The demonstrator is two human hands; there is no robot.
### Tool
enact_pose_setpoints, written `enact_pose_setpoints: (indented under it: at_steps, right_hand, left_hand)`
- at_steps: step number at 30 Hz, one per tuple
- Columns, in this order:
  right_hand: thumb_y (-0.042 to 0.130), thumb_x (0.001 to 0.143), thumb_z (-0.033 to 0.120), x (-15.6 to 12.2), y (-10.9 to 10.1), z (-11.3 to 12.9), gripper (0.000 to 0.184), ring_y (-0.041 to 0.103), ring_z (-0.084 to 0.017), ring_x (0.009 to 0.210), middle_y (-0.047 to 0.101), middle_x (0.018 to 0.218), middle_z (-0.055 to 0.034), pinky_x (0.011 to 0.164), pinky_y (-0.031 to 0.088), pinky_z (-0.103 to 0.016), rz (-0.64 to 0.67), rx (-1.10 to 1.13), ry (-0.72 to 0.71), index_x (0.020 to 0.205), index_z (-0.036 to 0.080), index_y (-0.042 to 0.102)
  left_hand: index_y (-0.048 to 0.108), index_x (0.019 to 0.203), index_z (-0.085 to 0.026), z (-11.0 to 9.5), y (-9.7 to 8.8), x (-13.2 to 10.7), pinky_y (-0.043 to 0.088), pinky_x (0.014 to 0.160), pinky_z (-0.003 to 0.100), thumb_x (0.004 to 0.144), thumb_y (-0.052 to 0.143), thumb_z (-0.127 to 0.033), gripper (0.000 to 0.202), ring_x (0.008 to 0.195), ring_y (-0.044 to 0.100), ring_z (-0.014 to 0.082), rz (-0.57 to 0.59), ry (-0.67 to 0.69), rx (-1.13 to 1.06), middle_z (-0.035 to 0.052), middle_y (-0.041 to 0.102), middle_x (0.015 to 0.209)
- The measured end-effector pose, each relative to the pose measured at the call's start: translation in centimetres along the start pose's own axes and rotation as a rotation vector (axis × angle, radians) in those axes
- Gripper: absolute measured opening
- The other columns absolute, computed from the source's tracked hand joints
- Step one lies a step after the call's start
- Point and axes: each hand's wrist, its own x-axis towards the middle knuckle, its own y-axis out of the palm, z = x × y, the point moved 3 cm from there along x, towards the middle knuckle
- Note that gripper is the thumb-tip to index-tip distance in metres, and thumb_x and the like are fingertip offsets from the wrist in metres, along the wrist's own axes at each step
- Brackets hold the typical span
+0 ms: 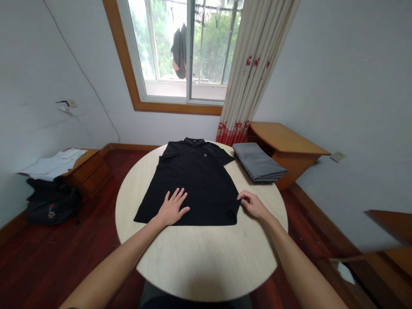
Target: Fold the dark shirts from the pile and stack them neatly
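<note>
A black polo shirt lies spread front side up, its collar at the far side and its hem toward me. My left hand rests flat on the lower left part of the shirt, fingers spread. At the shirt's right side edge, just above the hem, my right hand pinches the fabric between thumb and fingers. The lower right corner of the shirt is slightly lifted and creased near that hand.
The shirt lies on a round pale wooden table. A stack of folded grey cloth sits at the table's right back. Behind it stands a wooden desk beside a curtain. A black bag is on the floor at left.
</note>
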Motion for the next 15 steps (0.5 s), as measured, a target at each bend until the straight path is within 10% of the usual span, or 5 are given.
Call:
enact_pose_setpoints:
  at_steps: [9, 15]
  right_hand:
    - [0.053, 0.069, 0.010, -1.1, -2.3, 1.1, 0.025, 0.067, -0.022, 0.079, 0.073, 0.083, -0.0072, 0.077, 0.051, -0.032, 0.292, -0.319, 0.188, 0.077, 0.020, 0.074]
    - [0.049, 0.094, 0.032, 2.1, 3.4, 6.8, 0.044, 0.051, -0.026, 0.132, 0.058, 0.141, -0.0120, 0.114, 0.035, -0.044, 0.121, -0.455, -0.133, 0.134, 0.018, 0.062]
  left_hand:
    - [0.043, 0.151, -0.026, -4.3, -0.3, -4.6, 0.024, 0.117, 0.061, 0.095, 0.037, -0.067, 0.070, 0.150, 0.022, 0.0347, 0.115, 0.060, -0.135, 0.0094, 0.027, 0.163]
    - [0.045, 0.149, -0.024, -1.6, -1.9, -0.8, 0.018, 0.121, 0.057, 0.102, 0.031, -0.047, 0.054, 0.150, 0.026, 0.0277, -0.092, -0.040, -0.091, 0.0071, 0.033, 0.161]
